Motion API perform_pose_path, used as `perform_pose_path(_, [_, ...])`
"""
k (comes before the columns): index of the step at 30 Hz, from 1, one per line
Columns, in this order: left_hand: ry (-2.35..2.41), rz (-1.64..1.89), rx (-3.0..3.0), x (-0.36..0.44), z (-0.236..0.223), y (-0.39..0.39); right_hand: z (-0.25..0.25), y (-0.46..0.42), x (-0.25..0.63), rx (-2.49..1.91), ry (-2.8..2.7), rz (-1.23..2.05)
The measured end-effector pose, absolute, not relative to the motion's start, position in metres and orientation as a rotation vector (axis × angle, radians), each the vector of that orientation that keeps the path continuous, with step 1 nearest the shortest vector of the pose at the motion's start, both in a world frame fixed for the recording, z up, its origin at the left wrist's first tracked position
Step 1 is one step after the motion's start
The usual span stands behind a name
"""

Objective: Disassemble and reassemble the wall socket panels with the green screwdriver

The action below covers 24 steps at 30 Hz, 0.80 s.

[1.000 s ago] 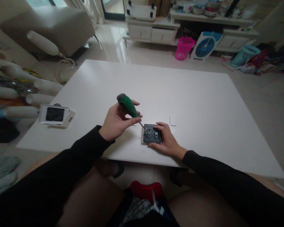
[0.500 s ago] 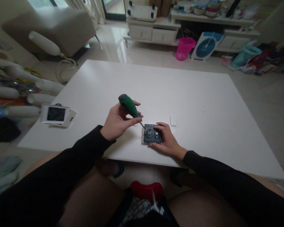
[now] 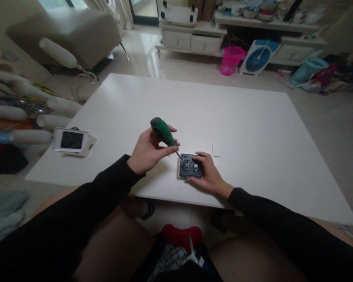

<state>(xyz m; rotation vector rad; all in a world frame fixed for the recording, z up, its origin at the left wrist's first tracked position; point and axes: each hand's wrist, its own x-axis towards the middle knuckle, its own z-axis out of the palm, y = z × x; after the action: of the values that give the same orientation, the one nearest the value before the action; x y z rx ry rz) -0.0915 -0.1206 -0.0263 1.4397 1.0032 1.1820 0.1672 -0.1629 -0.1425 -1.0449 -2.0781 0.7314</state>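
My left hand (image 3: pixel 147 150) is closed round a green-handled screwdriver (image 3: pixel 164 133), tilted so its metal tip rests on the top left of a dark grey wall-switch module (image 3: pixel 190 168). The module lies flat near the front edge of the white table (image 3: pixel 253 129). My right hand (image 3: pixel 207 174) grips the module's right side, thumb on its lower edge and fingers over its top edge, holding it against the table. A small white rectangular piece (image 3: pixel 216 149) lies just beyond my right hand.
A white box with a dark switch plate (image 3: pixel 72 141) sits at the table's left edge. White tubes and clutter (image 3: pixel 26 117) lie left of the table. On the floor beyond are a pink basket (image 3: pixel 230 58), a blue fan (image 3: pixel 258 56) and a teal basket (image 3: pixel 307 68).
The screwdriver handle has tipped slightly right and more upright, its tip still on the module. My right hand and the module have stayed put.
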Motion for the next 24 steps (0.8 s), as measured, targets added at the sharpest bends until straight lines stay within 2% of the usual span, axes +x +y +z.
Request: perform_pose_path(24, [0.993, 1.161, 1.449, -0.0909, -0.0269, -0.1205, -0.1404, -0.1629, 0.1672, -1.051, -2.079, 0.741])
